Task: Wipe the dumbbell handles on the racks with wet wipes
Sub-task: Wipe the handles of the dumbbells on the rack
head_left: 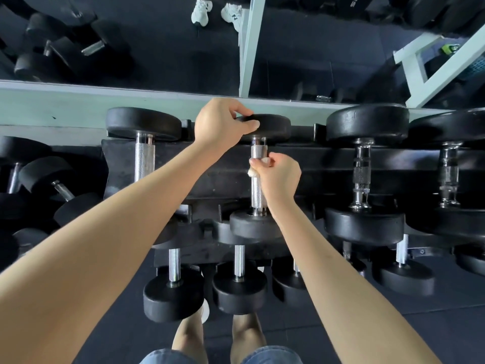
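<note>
A black dumbbell with a knurled steel handle (pixel 258 193) lies front to back on the top tier of the rack (pixel 210 174). My left hand (pixel 223 124) grips the rim of its far head (pixel 273 124), thumb on the near face. My right hand (pixel 278 174) is wrapped around the upper part of the handle with a crumpled white wet wipe (pixel 253 172) pressed between palm and steel. Only a small lump of the wipe shows at the hand's left edge. The near head (pixel 252 223) sits below my right wrist.
Neighbouring dumbbells lie on the same tier: one to the left (pixel 145 153), two larger ones to the right (pixel 363 174). A lower tier holds smaller dumbbells (pixel 174 290) near my knees. A mirror behind the rack reflects shoes and a white frame (pixel 252 46).
</note>
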